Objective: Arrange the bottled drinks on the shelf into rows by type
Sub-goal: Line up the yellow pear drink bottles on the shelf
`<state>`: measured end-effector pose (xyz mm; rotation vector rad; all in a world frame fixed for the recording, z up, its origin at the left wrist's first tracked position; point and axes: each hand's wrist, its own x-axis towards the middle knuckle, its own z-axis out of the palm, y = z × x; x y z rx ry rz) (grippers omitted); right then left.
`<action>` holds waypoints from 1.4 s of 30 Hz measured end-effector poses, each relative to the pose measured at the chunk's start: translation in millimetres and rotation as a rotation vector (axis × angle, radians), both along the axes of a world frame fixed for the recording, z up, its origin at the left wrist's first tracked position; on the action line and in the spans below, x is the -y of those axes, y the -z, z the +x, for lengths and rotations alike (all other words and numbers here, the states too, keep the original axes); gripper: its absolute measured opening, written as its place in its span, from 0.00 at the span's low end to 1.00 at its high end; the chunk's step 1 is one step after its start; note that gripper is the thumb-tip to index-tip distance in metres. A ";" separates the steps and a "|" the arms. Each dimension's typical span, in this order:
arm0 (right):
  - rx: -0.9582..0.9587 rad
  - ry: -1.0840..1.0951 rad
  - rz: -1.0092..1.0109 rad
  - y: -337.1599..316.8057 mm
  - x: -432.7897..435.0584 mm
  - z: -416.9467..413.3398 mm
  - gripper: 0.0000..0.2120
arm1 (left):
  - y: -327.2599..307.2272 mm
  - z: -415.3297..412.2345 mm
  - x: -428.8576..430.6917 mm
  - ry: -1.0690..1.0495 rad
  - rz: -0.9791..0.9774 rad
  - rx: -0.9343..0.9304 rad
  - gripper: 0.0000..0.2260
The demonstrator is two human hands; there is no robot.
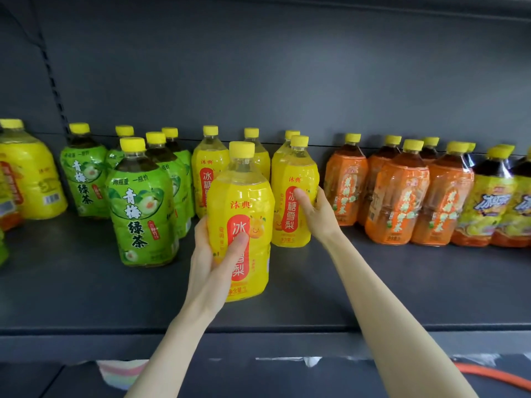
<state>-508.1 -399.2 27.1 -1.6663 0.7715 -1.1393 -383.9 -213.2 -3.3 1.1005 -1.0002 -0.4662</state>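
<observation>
Plainly, in the head view, the sorting had reached the yellow drinks. The person's left hand (211, 264) was wrapped round the lower body of a yellow-labelled clear plastic bottle with a yellow cap (244, 202), thumb laid across its red label panel. Whether its base rested on the dark grey metal shelf (316, 297) or hung just above it, I could not tell. Just behind and to the right of that front bottle stood a second yellow bottle of the same kind (293, 179), and the right hand (317, 215) clasped its side, thumb on the front. Further behind the front bottle, more of the yellow kind stood in a loose cluster. To its left were the green-labelled tea bottles (140, 214), the nearest just beside it. Well to its right stood the orange-labelled bottles (399, 202), and beyond them dark tea bottles in yellow wrappers (488, 202). I judged the step to be lining up the yellow type. The next move would call for setting both held bottles straight in file, clear of the green ones.
</observation>
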 end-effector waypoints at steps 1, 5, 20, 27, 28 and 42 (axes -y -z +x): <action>-0.004 0.001 0.000 -0.3 0.5 0.3 0.15 | -0.1 -0.2 -0.4 0.000 0.004 0.002 0.35; -0.016 0.008 0.014 -1.5 3.2 3.0 0.22 | -0.5 -1.0 -0.4 0.005 0.015 0.007 0.30; -0.105 0.004 0.073 -5.5 9.1 3.2 0.38 | -0.2 0.6 1.6 0.035 0.010 0.000 0.36; 0.052 0.027 -0.112 4.9 -61.0 -35.2 0.27 | -2.9 -12.0 7.0 0.182 0.039 0.027 0.26; 0.059 -0.010 -0.134 4.1 -72.7 -41.2 0.26 | -3.8 -16.4 9.8 0.214 0.048 0.037 0.26; 0.130 -0.152 -0.101 4.6 -64.3 -51.5 0.21 | -11.0 -35.0 72.4 0.174 0.237 0.432 0.49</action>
